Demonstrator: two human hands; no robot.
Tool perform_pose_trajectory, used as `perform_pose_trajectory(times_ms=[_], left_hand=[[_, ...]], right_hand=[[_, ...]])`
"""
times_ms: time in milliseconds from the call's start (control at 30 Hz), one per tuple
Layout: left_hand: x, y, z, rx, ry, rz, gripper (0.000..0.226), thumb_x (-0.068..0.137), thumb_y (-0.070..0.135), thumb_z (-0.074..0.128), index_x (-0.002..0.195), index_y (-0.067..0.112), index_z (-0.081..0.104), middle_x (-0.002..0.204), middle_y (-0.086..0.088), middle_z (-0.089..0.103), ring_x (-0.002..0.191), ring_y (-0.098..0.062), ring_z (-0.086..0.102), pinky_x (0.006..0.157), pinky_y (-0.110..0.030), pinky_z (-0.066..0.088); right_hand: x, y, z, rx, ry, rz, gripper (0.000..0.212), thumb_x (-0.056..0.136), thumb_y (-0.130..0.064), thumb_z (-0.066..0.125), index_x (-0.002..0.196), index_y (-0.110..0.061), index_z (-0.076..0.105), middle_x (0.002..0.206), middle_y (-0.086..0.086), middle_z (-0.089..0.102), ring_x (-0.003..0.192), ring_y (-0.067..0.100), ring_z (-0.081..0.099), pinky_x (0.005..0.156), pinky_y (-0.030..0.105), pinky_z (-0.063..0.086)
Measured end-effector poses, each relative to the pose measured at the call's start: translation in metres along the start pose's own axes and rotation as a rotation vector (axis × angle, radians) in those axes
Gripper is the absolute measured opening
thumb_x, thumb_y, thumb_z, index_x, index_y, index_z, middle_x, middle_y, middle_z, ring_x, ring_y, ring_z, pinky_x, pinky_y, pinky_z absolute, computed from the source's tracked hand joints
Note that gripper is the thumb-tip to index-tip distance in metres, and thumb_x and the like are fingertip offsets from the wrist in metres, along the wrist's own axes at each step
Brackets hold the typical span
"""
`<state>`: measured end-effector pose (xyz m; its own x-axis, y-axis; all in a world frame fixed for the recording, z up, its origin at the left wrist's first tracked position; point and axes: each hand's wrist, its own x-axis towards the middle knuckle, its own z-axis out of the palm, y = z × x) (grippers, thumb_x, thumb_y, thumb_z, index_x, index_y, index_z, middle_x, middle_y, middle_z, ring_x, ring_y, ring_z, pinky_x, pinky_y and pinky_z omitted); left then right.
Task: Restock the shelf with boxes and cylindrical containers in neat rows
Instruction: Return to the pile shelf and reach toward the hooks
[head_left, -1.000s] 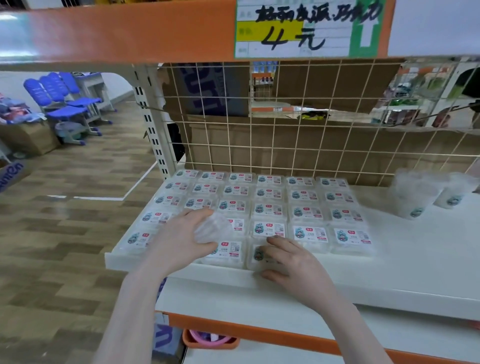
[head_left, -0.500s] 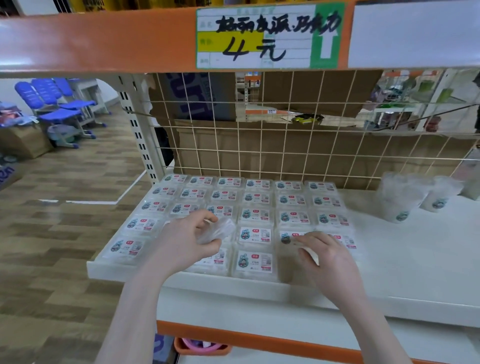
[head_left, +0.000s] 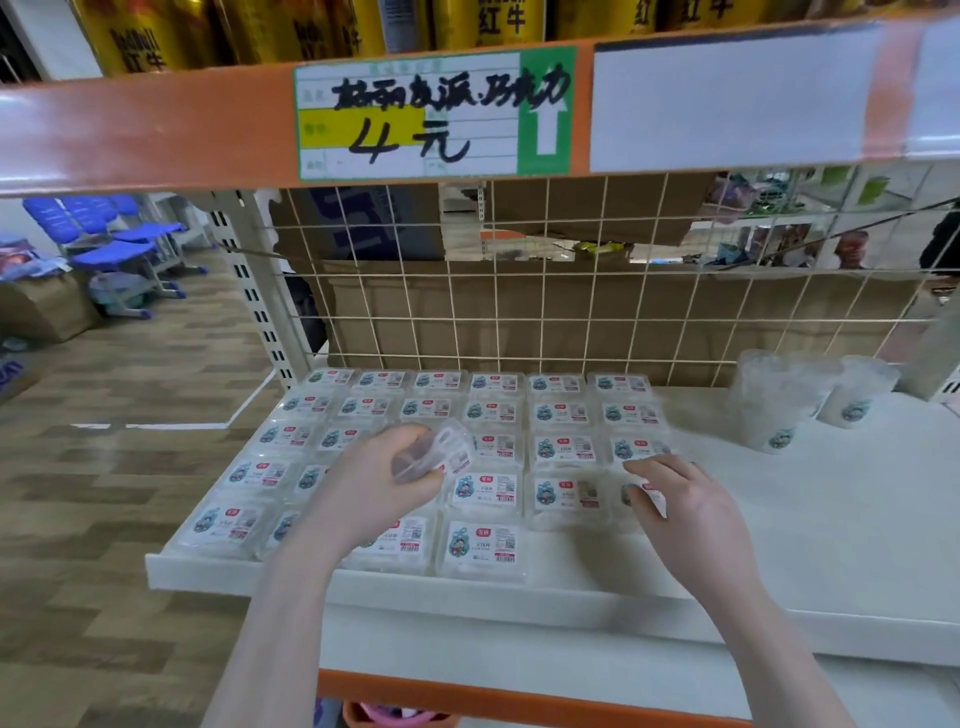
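Note:
Several clear flat boxes (head_left: 483, 499) with white labels lie in neat rows on the left part of the white shelf (head_left: 779, 545). My left hand (head_left: 374, 483) grips one clear box (head_left: 436, 452) tilted above the rows. My right hand (head_left: 691, 509) rests on a box (head_left: 641, 496) at the right end of the second row from the front, its fingers spread over it. Two clear cylindrical containers (head_left: 769, 405) (head_left: 857, 392) stand at the back right of the shelf.
A wire grid (head_left: 571, 291) backs the shelf, with cardboard behind it. Overhead runs an orange shelf edge with a price label (head_left: 431, 114), and gold cans stand above it. Blue chairs (head_left: 104, 244) stand far left on the wooden floor. Bare shelf surface lies to the right of the rows.
My right hand has moved right along the front rows, from the middle to the right end. My left hand has kept hold of its box and lifted it slightly. The view tilted upward.

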<state>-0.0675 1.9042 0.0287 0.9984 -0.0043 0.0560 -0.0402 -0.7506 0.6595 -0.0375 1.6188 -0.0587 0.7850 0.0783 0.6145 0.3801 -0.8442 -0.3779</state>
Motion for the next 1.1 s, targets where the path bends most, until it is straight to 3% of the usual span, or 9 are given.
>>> perform_pose_trajectory(times_ms=[233, 333, 433, 500, 633, 800, 967, 1100], left_hand=[[0.006, 0.006, 0.011, 0.085, -0.049, 0.002, 0.029, 0.08, 0.032, 0.069, 0.107, 0.036, 0.058, 0.108, 0.019, 0.057, 0.103, -0.003, 0.053, 0.087, -0.027, 0.045], [0.007, 0.01, 0.017, 0.084, -0.092, 0.009, 0.025, 0.08, 0.033, 0.07, 0.1, 0.04, 0.057, 0.111, 0.019, 0.057, 0.105, -0.001, 0.052, 0.088, -0.026, 0.044], [0.008, 0.015, 0.023, 0.089, -0.13, 0.014, 0.023, 0.077, 0.041, 0.07, 0.089, 0.05, 0.054, 0.115, 0.022, 0.058, 0.108, 0.002, 0.054, 0.093, -0.033, 0.048], [0.008, 0.02, 0.028, 0.081, -0.138, 0.023, 0.024, 0.076, 0.043, 0.069, 0.09, 0.053, 0.052, 0.114, 0.024, 0.057, 0.11, 0.004, 0.054, 0.093, -0.031, 0.048], [0.008, 0.028, 0.042, 0.015, -0.168, 0.051, 0.029, 0.083, 0.03, 0.068, 0.107, 0.04, 0.056, 0.119, 0.015, 0.057, 0.102, 0.008, 0.053, 0.082, -0.014, 0.044], [0.005, 0.034, 0.058, 0.026, -0.211, 0.06, 0.033, 0.084, 0.038, 0.065, 0.114, 0.042, 0.054, 0.118, 0.015, 0.056, 0.11, 0.0, 0.055, 0.083, -0.03, 0.051], [0.005, 0.043, 0.074, 0.092, -0.278, 0.113, 0.031, 0.085, 0.041, 0.061, 0.114, 0.043, 0.052, 0.128, 0.012, 0.055, 0.105, -0.003, 0.057, 0.089, -0.032, 0.047], [0.004, 0.046, 0.089, 0.106, -0.323, 0.141, 0.033, 0.087, 0.04, 0.059, 0.119, 0.04, 0.051, 0.13, 0.013, 0.053, 0.069, 0.002, 0.053, 0.081, -0.026, 0.046]], right_hand=[[0.002, 0.007, -0.003, -0.015, 0.011, 0.002, 0.028, 0.064, 0.002, 0.08, 0.088, -0.009, 0.073, 0.086, 0.006, 0.07, 0.068, 0.031, 0.064, 0.06, 0.032, 0.052], [0.0, 0.012, -0.004, -0.014, 0.005, 0.0, 0.027, 0.064, 0.002, 0.079, 0.088, -0.009, 0.073, 0.087, 0.007, 0.069, 0.069, 0.032, 0.064, 0.06, 0.033, 0.053], [-0.001, 0.017, -0.004, -0.012, -0.009, 0.002, 0.025, 0.066, 0.001, 0.079, 0.088, -0.01, 0.073, 0.086, 0.006, 0.069, 0.069, 0.032, 0.064, 0.06, 0.035, 0.055], [-0.002, 0.021, -0.003, -0.014, -0.015, 0.009, 0.023, 0.068, -0.001, 0.078, 0.088, -0.01, 0.073, 0.086, 0.006, 0.069, 0.07, 0.033, 0.063, 0.062, 0.037, 0.055], [-0.004, 0.026, -0.001, -0.057, -0.017, 0.019, 0.019, 0.067, -0.006, 0.081, 0.084, -0.012, 0.072, 0.084, 0.005, 0.069, 0.068, 0.033, 0.062, 0.063, 0.037, 0.051], [-0.008, 0.028, -0.006, -0.1, 0.007, 0.024, 0.023, 0.061, -0.007, 0.083, 0.08, -0.013, 0.071, 0.078, 0.003, 0.068, 0.067, 0.032, 0.062, 0.061, 0.037, 0.049], [-0.01, 0.033, -0.009, -0.104, 0.009, 0.03, 0.026, 0.06, -0.007, 0.085, 0.081, -0.013, 0.071, 0.078, 0.003, 0.068, 0.067, 0.033, 0.062, 0.061, 0.039, 0.05], [-0.013, 0.038, -0.011, -0.115, 0.011, 0.043, 0.026, 0.061, -0.006, 0.084, 0.083, -0.012, 0.072, 0.08, 0.004, 0.068, 0.069, 0.033, 0.063, 0.063, 0.04, 0.051]])
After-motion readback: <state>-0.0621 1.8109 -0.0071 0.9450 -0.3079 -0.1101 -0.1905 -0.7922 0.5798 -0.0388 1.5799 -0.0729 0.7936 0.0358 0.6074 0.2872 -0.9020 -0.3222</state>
